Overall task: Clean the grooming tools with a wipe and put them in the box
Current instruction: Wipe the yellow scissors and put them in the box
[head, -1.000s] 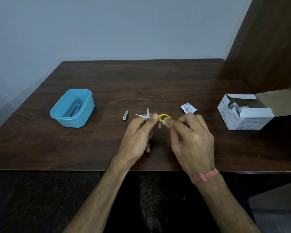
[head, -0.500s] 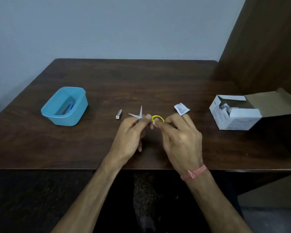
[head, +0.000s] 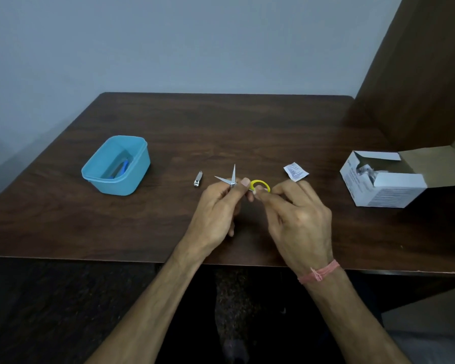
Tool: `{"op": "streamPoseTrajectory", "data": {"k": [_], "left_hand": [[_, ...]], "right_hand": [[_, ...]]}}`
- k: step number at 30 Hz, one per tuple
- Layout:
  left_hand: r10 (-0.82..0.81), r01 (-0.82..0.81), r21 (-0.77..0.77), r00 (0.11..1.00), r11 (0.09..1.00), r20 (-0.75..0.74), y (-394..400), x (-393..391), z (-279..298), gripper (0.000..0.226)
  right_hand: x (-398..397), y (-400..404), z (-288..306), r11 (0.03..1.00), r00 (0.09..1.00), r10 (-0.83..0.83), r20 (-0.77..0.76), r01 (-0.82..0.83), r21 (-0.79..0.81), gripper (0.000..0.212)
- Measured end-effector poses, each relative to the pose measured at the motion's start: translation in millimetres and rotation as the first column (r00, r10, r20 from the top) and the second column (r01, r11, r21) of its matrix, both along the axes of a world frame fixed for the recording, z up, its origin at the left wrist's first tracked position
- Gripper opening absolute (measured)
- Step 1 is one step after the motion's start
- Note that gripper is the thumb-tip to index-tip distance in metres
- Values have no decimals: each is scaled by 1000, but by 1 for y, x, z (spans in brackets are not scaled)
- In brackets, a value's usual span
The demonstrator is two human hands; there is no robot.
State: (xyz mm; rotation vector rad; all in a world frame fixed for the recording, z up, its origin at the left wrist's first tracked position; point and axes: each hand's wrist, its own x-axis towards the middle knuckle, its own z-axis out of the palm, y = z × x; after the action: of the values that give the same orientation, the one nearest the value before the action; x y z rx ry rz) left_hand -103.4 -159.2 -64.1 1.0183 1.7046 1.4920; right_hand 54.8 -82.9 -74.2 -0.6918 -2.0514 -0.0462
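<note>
Seemingly midway, the left hand (head: 216,203) grips the open scissors (head: 233,179) near the pivot while the right hand (head: 297,214) pinches a wipe on their yellow handle, one blue tool already in the box (head: 116,166), the nail clipper (head: 198,178) waiting on the desk (head: 247,127).

Desk (head: 247,122): dark brown wood grain, smooth, faint satin sheen. Blue box (head: 139,164): plastic, smooth, semi-matt, slightly translucent walls. Scissors (head: 230,178): bright polished metal blades; handle loop (head: 259,183) yellow glossy plastic. Nail clipper (head: 198,178): shiny metal. Sachet (head: 296,172): white printed paper or foil, cannot tell which. Carton (head: 394,190): white printed cardboard outside, raw brown matt inside flap. Wrist band (head: 319,274): pink thread, fibrous, matt. Wall (head: 195,43): painted, matt, smooth.
</note>
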Motion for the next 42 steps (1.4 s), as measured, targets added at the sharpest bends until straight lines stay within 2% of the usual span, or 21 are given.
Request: {"op": "streamPoseTrajectory", "data": {"k": [9, 15, 20, 26, 32, 39, 42], "left_hand": [[-11, 11, 9, 1000, 1000, -19, 1, -1, -2, 45], [6, -7, 13, 999, 1000, 36, -2, -3, 0, 45], [-15, 15, -6, 999, 1000, -36, 2, 1, -2, 45], [14, -14, 0, 999, 1000, 50, -3, -2, 0, 45], [-11, 10, -31, 1000, 999, -26, 1, 1, 0, 45], [1, -1, 0, 1000, 1000, 27, -1, 0, 1, 46], [-10, 10, -20, 1000, 1000, -5, 1, 1, 0, 47]], "right_hand": [[3, 3, -1, 1000, 1000, 3, -7, -3, -23, 10], [-2, 2, 3, 999, 999, 40, 5, -40, -25, 11], [5, 2, 2, 1000, 1000, 6, 5, -5, -5, 13], [1, 1, 2, 999, 999, 39, 2, -39, -5, 13], [2, 0, 1, 999, 999, 31, 19, -31, 12, 20], [9, 4, -5, 998, 999, 32, -35, -34, -51, 9], [12, 6, -5, 997, 999, 14, -41, -17, -74, 7]]}}
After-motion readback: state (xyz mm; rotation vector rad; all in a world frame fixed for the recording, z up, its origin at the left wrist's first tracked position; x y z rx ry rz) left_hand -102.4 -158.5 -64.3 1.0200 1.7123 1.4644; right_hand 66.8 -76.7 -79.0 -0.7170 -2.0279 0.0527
